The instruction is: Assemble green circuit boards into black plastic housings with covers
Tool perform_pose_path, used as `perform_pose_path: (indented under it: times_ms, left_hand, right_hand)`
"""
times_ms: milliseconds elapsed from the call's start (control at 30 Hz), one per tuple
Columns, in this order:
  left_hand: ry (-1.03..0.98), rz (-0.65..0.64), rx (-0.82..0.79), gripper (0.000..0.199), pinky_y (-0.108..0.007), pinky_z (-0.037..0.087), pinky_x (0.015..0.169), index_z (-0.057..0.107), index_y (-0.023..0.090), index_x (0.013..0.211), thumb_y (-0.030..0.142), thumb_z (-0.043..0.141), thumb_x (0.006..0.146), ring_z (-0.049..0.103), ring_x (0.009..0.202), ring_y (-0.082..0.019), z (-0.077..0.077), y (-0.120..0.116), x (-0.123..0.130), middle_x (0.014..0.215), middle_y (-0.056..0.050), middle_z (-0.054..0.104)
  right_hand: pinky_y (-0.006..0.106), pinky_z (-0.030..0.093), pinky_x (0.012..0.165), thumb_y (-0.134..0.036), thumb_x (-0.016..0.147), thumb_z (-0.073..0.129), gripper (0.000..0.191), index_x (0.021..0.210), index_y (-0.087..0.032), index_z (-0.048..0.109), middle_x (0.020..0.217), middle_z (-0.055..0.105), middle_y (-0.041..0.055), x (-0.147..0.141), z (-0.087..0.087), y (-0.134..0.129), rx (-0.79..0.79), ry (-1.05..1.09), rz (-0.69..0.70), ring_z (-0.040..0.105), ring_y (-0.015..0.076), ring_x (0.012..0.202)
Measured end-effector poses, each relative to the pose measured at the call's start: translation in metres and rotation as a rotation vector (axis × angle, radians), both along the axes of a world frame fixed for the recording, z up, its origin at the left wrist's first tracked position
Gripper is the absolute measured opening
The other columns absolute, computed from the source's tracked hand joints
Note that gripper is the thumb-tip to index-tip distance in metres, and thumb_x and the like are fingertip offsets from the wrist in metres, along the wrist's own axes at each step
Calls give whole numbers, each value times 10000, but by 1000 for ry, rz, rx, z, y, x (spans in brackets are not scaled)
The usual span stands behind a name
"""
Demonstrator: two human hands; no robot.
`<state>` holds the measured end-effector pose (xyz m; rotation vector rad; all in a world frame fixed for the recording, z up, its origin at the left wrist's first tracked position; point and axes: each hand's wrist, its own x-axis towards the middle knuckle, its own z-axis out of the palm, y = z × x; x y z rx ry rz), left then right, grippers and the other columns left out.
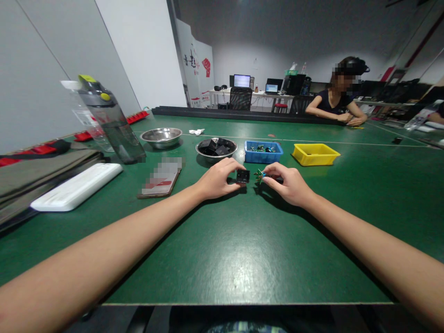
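Between thumb and fingers, my left hand [222, 179] holds a small black square housing [243, 176] above the green table [222, 249]. My right hand [289, 184] pinches a small green circuit board [259, 176] just to the right of the housing; the two parts are close but apart. Behind my left hand, a metal bowl [204, 156] holds several black housings [218, 148]. A blue bin [263, 156] with green and metallic parts stands behind the gap between my hands. The yellow bin [315, 159] is to its right.
At the left are a metal bowl [161, 138], a phone [161, 180], a white power bank [78, 187], a grey bag [45, 175] and a tilted grey bottle [114, 127]. White tissue [196, 132] lies farther back. Another person [335, 101] sits across the table.
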<state>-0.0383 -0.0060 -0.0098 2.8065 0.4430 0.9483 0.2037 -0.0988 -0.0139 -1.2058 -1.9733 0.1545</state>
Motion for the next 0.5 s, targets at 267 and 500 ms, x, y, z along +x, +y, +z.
perform_pose_path:
  times_ms: [267,500]
  left_hand:
    - [-18,-10,32,254,-346,530,850,638,159,1071,287,702,862,641,962,-212,-1,1,1,1027,-79,689]
    - [-24,-8,33,248,-343,529,845,637,162,1065,292,704,864,640,951,-207,0,1,1,1020,-76,688]
  right_hand:
    - [267,498,621,-312,886,635,117,920,-200,635,842,737,40,0,0,-1,44,-16,-10,652,152,636]
    - [251,469,588,-290,869,651,104,887,-190,633,789,716,21,0,1,-1,101,-43,-14,614,127,584]
